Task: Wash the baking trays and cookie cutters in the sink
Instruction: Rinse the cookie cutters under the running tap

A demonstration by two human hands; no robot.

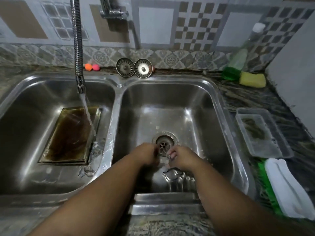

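Both hands are low in the right sink basin [196,106], just in front of the drain [164,142]. Between them is a small metal cookie cutter [164,157], pinched by my left hand [144,155] on one side and my right hand [181,157] on the other. More metal cutters [177,179] lie on the basin floor under my wrists. A stained, brown baking tray [71,135] lies flat in the left basin [25,133]. Water from the flexible faucet hose [77,48] runs onto the tray's right edge.
Two metal sink strainers [134,67] lean against the back ledge beside orange and pink balls [92,66]. On the right counter are a green soap bottle [237,63], a yellow sponge [253,80], a clear plastic container [260,133] and a green-bristled white brush [286,189].
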